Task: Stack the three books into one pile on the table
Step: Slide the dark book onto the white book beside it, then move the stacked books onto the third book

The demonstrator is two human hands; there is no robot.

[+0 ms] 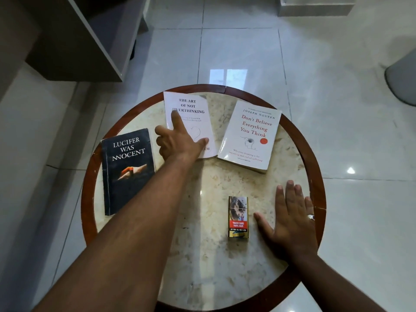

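Three books lie apart on a round marble table (202, 255). A dark book titled "Lucifer Was Innocent" (127, 170) is at the left. A white book, "The Art of Not Overthinking" (191, 109), lies at the far middle. A white book with red title, "Don't Believe Everything You Think" (251, 136), is at the far right. My left hand (177, 140) rests on the near left part of the middle white book, index finger stretched over its cover, thumb spread; it grips nothing. My right hand (290, 219) lies flat, palm down, fingers apart, on the table's near right.
A cigarette pack (238, 217) lies on the table just left of my right hand. The table has a dark wooden rim (90, 176). Glossy white floor tiles surround it; a dark cabinet (74, 39) stands at the far left, a grey object (403, 77) at the right edge.
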